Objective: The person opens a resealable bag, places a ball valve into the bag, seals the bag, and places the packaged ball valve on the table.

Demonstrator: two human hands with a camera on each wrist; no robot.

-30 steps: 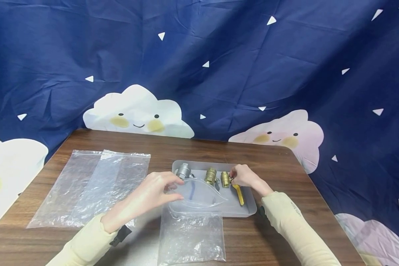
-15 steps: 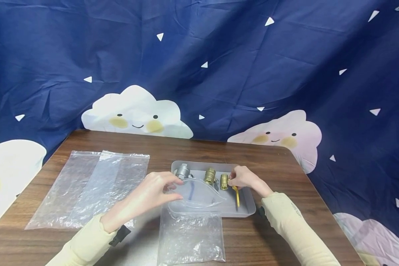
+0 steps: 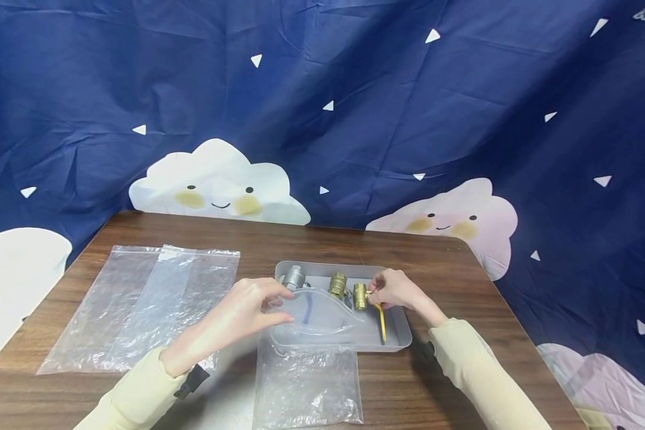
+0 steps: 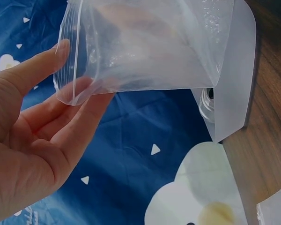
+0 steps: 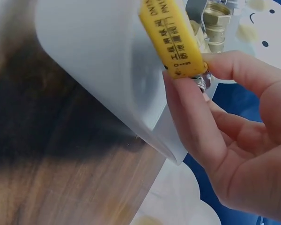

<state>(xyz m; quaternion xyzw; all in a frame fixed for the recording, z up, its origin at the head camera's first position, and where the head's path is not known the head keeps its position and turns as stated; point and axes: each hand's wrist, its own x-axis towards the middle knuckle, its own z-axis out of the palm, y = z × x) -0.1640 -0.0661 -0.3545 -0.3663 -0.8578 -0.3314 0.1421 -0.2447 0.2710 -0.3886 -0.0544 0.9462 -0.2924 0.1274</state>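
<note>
"Picking what?"
"Brass valve, seemingly: pinching handle with right hand, in or above tray; parting mouth of bag with spread left hand."
"Next?"
"Likely calls for lifting toward bag."

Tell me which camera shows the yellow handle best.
The right wrist view: the yellow handle appears close up with its black print showing, though the picture's top edge cuts it off. The head view shows it small and thin, held by the right hand; the left wrist view doesn't show it.
</note>
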